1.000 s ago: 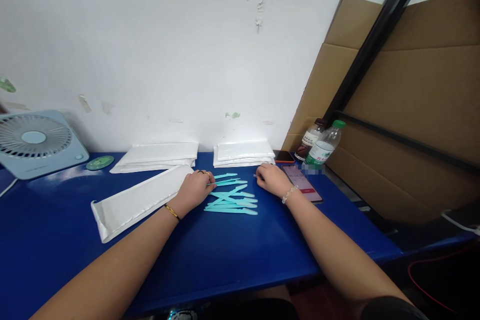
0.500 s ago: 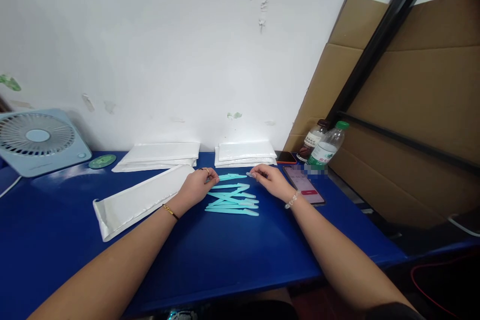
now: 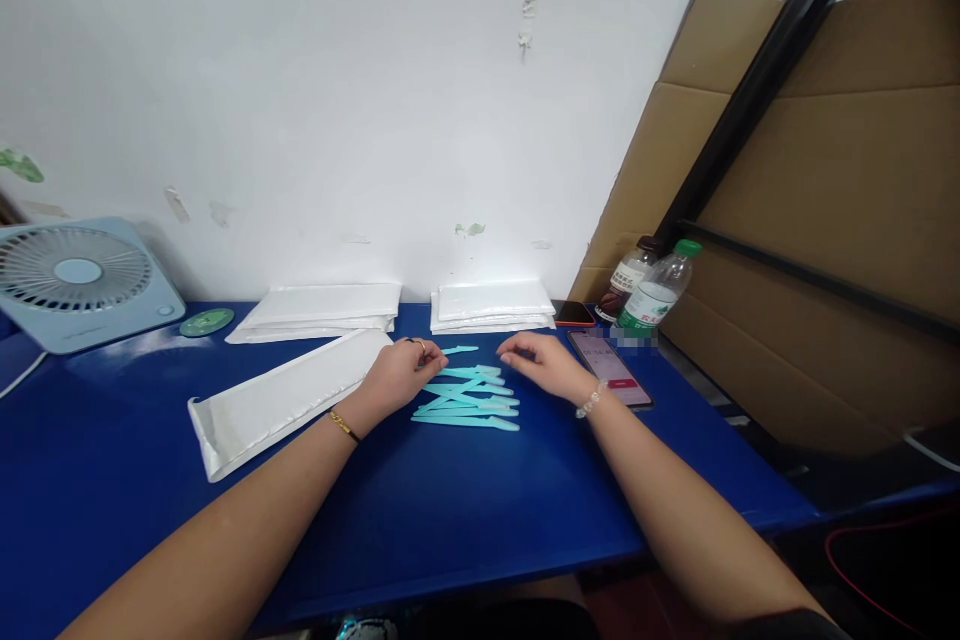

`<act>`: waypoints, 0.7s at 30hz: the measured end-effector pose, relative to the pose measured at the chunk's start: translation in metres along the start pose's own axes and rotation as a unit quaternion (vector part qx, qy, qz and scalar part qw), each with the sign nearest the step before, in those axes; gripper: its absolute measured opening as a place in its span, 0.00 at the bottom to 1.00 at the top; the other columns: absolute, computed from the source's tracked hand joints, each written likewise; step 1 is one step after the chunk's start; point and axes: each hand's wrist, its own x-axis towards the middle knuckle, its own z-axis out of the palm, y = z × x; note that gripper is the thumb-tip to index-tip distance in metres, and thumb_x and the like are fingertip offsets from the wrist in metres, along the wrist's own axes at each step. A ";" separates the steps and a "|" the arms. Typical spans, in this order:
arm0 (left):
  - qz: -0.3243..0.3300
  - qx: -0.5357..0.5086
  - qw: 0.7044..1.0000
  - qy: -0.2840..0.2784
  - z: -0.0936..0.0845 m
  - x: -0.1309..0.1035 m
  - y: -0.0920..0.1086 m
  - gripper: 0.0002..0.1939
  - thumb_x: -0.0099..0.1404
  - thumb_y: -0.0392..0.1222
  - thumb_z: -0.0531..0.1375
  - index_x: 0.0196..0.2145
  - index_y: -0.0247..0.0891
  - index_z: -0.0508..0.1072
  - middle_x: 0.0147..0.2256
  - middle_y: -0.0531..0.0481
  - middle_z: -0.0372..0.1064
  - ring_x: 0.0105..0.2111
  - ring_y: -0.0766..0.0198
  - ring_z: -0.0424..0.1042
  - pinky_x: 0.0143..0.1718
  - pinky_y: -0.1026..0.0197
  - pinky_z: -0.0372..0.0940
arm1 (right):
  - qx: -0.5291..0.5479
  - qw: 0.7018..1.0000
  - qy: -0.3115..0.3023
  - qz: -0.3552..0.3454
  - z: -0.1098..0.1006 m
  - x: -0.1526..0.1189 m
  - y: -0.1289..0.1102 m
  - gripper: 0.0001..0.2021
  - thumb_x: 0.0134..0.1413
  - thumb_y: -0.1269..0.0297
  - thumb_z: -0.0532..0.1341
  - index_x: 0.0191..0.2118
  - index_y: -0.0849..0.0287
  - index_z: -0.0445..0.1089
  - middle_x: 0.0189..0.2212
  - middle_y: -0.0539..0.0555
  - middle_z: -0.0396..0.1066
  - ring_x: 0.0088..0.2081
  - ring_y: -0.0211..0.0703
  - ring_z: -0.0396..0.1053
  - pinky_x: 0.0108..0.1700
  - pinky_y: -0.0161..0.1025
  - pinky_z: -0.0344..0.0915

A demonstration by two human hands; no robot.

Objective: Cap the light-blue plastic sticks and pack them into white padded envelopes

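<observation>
Several teal eyebrow razors (image 3: pixel 469 410) lie in a loose, partly crossed pile on the blue table. At the pile's far left edge, my left hand (image 3: pixel 405 370) is closed in a pinch on one eyebrow razor (image 3: pixel 461 350), whose thin end sticks out to the right beyond the fingertips. My right hand (image 3: pixel 544 362) hovers right of the pile with thumb and fingers together. Whatever may be between those fingertips is hidden or too small to name. Under and behind my left hand lies a long white padded pouch (image 3: pixel 292 400).
White pouches are stacked at the wall, one stack on the left (image 3: pixel 322 305) and another on the right (image 3: pixel 491 305). A lit phone (image 3: pixel 611 375), a second phone (image 3: pixel 574 313) and two bottles (image 3: pixel 652 295) stand or lie right. A fan (image 3: pixel 82 285) and green disc (image 3: pixel 206 322) are left.
My right hand has drawn slightly right, away from the razor; the small clear piece at its fingertips no longer shows. Less of the razor extends from my left hand, which has shifted slightly right.
</observation>
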 end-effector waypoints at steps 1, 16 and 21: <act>-0.006 0.034 0.999 0.017 -0.001 0.000 -0.001 0.15 0.65 0.50 0.51 0.35 0.41 0.74 0.34 0.49 0.72 0.37 0.58 0.69 0.37 0.59 0.60 | -0.033 0.999 0.032 0.016 -0.006 -0.001 0.007 0.09 0.58 0.64 0.57 0.39 0.59 0.73 0.37 0.54 0.74 0.38 0.41 0.70 0.41 0.37 0.64; -0.074 0.114 0.991 0.014 -0.001 0.006 -0.015 0.07 0.60 0.45 0.56 0.29 0.41 0.71 0.33 0.50 0.72 0.37 0.56 0.68 0.35 0.59 0.58 | -0.333 0.931 -0.057 0.137 -0.003 0.007 0.027 0.08 0.53 0.73 0.55 0.37 0.64 0.70 0.39 0.61 0.71 0.38 0.44 0.69 0.39 0.35 0.59; -0.060 0.035 0.997 0.043 -0.005 0.006 -0.012 0.09 0.61 0.47 0.54 0.31 0.41 0.71 0.28 0.52 0.70 0.32 0.60 0.68 0.33 0.60 0.58 | -0.329 0.931 -0.063 0.142 -0.003 0.005 0.027 0.09 0.51 0.75 0.55 0.38 0.64 0.70 0.38 0.60 0.72 0.40 0.45 0.69 0.40 0.35 0.60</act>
